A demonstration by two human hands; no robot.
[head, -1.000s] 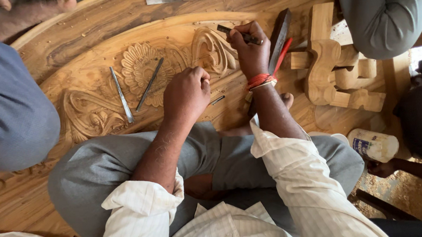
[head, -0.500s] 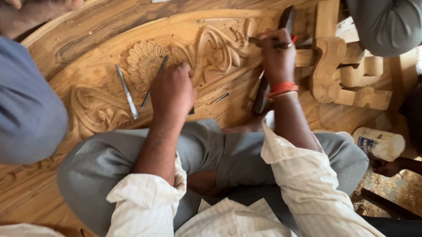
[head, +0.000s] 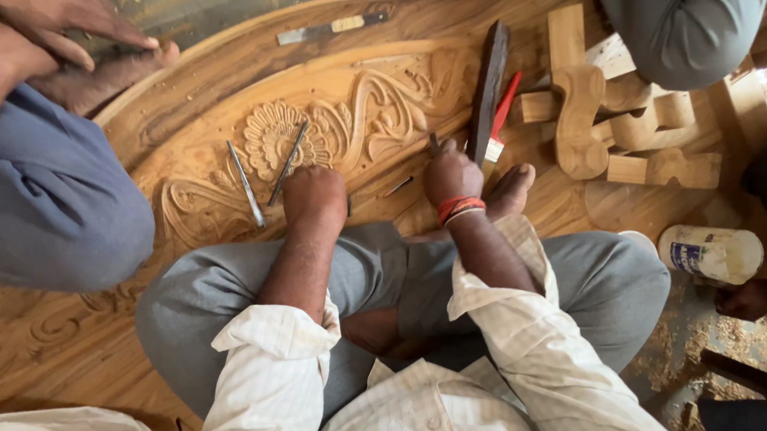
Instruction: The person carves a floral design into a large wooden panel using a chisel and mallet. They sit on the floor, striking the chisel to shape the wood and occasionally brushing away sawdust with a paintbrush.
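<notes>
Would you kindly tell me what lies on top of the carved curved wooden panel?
Two slim metal chisels lie on the carved curved wooden panel; the left hand rests there too. Anything beneath it is covered.

Carved wooden panel [head: 215, 119]: large curved plank, light brown, lying flat on floor; raised arched border along far edge; relief of round flower with scrolling leaves at centre, unfinished swirls toward left end; wood chips scattered over surface.

Chisel [head: 433, 144]: slim dark tool, only tip visible above fist, set against panel beside scroll carving, near flat dark stick.
</notes>
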